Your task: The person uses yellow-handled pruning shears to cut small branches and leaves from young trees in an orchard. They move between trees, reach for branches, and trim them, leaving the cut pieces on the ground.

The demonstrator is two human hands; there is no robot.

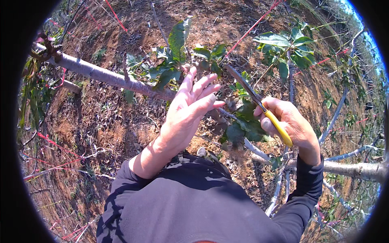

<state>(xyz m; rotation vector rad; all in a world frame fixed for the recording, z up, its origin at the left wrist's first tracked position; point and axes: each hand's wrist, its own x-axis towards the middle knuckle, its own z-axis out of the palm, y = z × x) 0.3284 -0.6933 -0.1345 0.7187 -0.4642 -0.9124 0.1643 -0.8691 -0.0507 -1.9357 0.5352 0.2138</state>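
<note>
My left hand [193, 106] is raised palm up with its fingers apart and holds nothing; it is in front of a tree branch [103, 73] and just below a cluster of green leaves [176, 42]. In my right hand [285, 121] is a cutting tool with a yellow handle [278, 129] and long dark metal blades [244, 85], which look closed and point up and to the left. Broad leaves [235, 132] hang between my two hands. A red string [249, 30] runs from the tips of the blades' area toward the top edge.
A thick pale branch [358, 170] crosses behind my right forearm. Thinner branches [335, 114] rise at the right, and a leafy shoot [288, 48] stands above my right hand. Red strings [57, 145] stretch between twigs at the left. Sloping brown soil [115, 133] with dry litter lies below.
</note>
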